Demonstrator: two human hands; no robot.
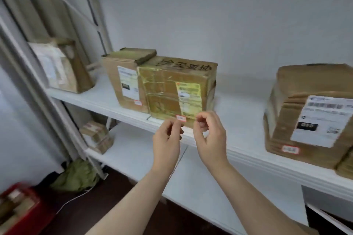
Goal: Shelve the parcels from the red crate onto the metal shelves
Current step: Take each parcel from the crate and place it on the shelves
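A taped brown parcel (172,89) with a yellow label stands on the middle white metal shelf (248,151), close to the front edge. A small red-bordered label (181,118) sits at the parcel's lower front edge. My left hand (168,139) pinches that label between thumb and forefinger. My right hand (210,135) hovers just right of it with fingertips pinched together and nothing visible in them. The red crate (21,208) sits on the floor at the bottom left, with cardboard parcels inside.
A second parcel (122,80) touches the taped one's left side. Another box (61,66) stands further left, and a large parcel (309,116) sits at the right. A small box (97,136) lies on the lower shelf. A green cloth (76,175) lies on the floor.
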